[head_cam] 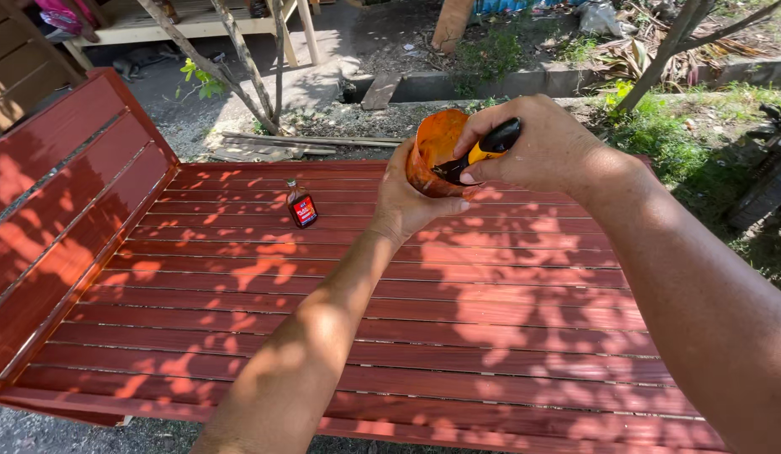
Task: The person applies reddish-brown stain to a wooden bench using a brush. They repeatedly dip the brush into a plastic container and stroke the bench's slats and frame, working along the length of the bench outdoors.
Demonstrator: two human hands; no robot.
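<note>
My left hand (405,202) grips an orange-stained cut plastic container (432,147) from below and behind, holding it up over a red-brown slatted wooden bench (340,311). My right hand (538,147) is closed on a tool with a yellow and black handle (490,145), whose working end reaches into the container and is hidden there. A small dark bottle with a red label (301,206) stands upright on the bench slats, to the left of my left hand.
The bench backrest (63,185) rises along the left. Beyond the bench lie gravel ground, thin tree trunks (239,67), loose planks (273,150), a concrete kerb (491,82) and grass at the right. A pale wooden platform (180,21) stands at the top left.
</note>
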